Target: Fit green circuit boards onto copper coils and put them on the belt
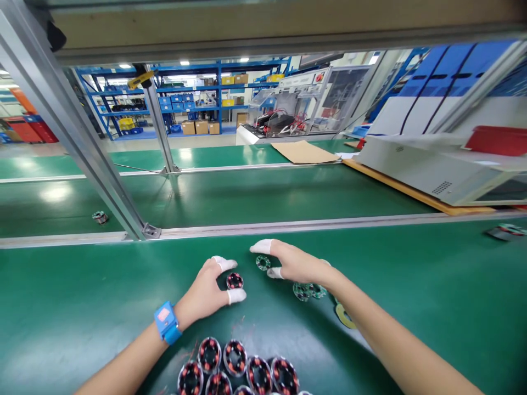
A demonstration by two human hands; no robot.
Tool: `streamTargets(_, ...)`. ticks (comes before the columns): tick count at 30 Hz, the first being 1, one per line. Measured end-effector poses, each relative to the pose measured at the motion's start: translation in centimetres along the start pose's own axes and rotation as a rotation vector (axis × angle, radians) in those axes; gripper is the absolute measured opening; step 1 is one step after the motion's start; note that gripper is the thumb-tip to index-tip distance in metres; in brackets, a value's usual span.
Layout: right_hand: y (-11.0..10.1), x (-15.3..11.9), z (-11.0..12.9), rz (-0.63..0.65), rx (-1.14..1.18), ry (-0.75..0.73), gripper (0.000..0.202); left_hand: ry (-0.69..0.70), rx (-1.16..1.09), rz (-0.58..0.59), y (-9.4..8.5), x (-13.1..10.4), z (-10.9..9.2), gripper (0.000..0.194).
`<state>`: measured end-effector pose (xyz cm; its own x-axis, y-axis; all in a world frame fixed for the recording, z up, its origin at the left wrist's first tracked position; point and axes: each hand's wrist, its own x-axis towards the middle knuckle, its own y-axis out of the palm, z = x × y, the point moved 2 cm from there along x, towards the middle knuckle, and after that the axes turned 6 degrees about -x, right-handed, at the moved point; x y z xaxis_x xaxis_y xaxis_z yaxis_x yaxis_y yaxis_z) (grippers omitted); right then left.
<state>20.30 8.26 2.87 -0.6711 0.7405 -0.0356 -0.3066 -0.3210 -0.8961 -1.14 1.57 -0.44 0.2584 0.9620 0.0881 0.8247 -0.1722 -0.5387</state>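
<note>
My left hand [208,288], with white finger cots on thumb and finger, is spread around a small motor stator [235,281] with red windings, which lies on the green bench. The fingertips look apart from it. A blue wrist strap [167,322] is on that wrist. My right hand [294,260], also in white finger cots, is open, its thumb and finger on either side of a green ring-shaped circuit board [263,263]. Under the right wrist lie more green ring boards [302,292], partly hidden by the arm, and a yellow ring [345,316]. Several wound stators [235,357] are grouped at the near edge.
An aluminium post [82,120] rises at the left from a metal rail [263,226] across the bench. Behind the rail, one stator [100,217] lies on a green strip. Another part [506,232] sits far right. A grey metal box [432,164] stands at the back right.
</note>
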Motion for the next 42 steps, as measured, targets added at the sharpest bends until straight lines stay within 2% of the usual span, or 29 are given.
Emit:
streamTargets(2, -0.1, -0.3, -0.3, 0.101, -0.096, 0.021, 0.069, 0.028, 0.010, 0.077, -0.1, 0.1, -0.1, 0.048)
streamTargets(4, 0.1, -0.2, -0.4, 0.141, -0.154, 0.046, 0.067, 0.022, 0.067, 0.073, -0.3, 0.1, -0.2, 0.041)
streamTargets(8, 0.4, 0.3, -1.0, 0.124, -0.207, 0.030, 0.049, 0.033, 0.267, -0.001, -0.3, -0.1, -0.6, 0.042)
streamTargets(12, 0.3, 0.5, -1.3, 0.054, -0.226, 0.047, 0.037, 0.049, 0.428, -0.022, 0.0, -0.2, -0.5, 0.045)
streamTargets(15, 0.9, 0.7, 0.0, -0.034, 0.015, 0.017, 0.033, 0.049, 0.479, -0.045, 0.2, -0.3, -0.3, 0.045)
streamTargets(18, 2.2, 0.8, 2.5, -0.086, 0.283, -0.081, 0.033, 0.048, 0.541, -0.079, 0.4, -0.4, -0.3, 0.046)
streamTargets(22, 3.7, 0.8, 5.1, -0.158, 0.238, -0.197, 0.030, 0.066, 0.615, -0.098, 0.6, -0.5, -0.5, 0.044)
streamTargets(31, 4.6, 0.8, 4.8, -0.152, 0.108, -0.236, 0.036, 0.051, 0.617, -0.102, 0.7, -0.4, -0.4, 0.042)
streamTargets(42, 5.9, 0.3, 4.0, -0.220, 0.143, -0.246, 0.036, 0.047, 0.545, -0.108, 0.8, -0.5, -0.1, 0.039)
